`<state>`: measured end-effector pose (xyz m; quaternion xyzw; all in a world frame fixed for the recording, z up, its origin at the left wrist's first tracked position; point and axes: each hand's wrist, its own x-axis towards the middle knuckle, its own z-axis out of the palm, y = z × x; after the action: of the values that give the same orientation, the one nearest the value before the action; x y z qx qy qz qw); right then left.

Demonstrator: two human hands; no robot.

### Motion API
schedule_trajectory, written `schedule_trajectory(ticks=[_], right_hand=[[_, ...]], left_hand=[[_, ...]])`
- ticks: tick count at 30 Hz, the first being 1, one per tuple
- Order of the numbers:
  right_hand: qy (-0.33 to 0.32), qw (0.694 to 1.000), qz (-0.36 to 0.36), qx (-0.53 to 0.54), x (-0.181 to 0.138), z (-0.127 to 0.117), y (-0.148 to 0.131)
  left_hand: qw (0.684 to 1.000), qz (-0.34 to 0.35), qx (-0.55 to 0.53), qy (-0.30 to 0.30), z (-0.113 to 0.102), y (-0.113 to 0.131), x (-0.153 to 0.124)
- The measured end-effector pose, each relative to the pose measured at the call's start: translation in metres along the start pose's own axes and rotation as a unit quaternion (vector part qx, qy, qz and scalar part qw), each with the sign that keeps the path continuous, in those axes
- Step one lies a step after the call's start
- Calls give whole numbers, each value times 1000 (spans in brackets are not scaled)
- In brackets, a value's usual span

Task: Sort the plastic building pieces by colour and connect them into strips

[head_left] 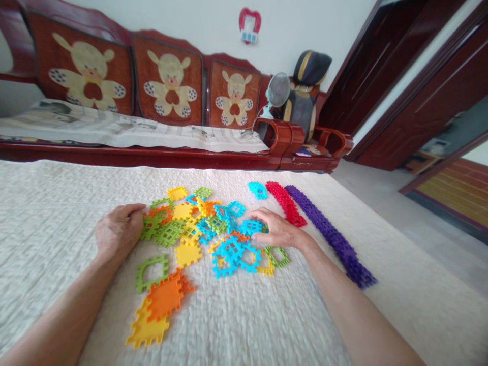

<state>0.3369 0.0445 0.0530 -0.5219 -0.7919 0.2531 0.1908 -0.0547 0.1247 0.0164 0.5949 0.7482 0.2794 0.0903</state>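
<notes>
A pile of flat plastic interlocking tiles (190, 229) in yellow, orange, green and blue lies on a white quilted cover (267, 315). My left hand (119, 230) rests curled at the pile's left edge, touching a green tile (150, 226). My right hand (276, 229) is closed in a pinch on a blue tile (251, 227) at the pile's right side. Beside it lie a red row of joined tiles (285, 203) and a long purple row (328, 236). A separate blue tile (258, 190) sits behind them. An orange tile (168, 295) and a yellow tile (147, 328) lie nearest me.
A dark red wooden sofa (152, 152) with bear-patterned cushions stands behind the cover. A small fan (278, 91) and a bag (305, 96) sit at its right end. Dark wooden doors (400, 86) are on the right, with pale floor (419, 229) beside the cover.
</notes>
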Motion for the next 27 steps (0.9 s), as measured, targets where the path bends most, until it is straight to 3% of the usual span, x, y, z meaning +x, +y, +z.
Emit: schedule_trajectory(ticks=[7,11,15,20,23,27], right_hand=[[35,999,11,12,-1,-2,1],[139,988,67,-20,4,4,11],[254,939,191,-133,10,12,17],[240,934,228,-135,9,4,14],[213,956,153,-133,6,-4,18],[132,982,54,-127,7,-5,30]], left_hand=[[1000,-10,8,-9,0,-1,1],[1000,-11,9,-9,-1,0,0],[1000,-12,6,-2,0,-1,1],[1000,-10,0,3,2,-6,4],[1000,-14,6,3,1,-5,6],[999,-35,21,-16,-2,-3,6]])
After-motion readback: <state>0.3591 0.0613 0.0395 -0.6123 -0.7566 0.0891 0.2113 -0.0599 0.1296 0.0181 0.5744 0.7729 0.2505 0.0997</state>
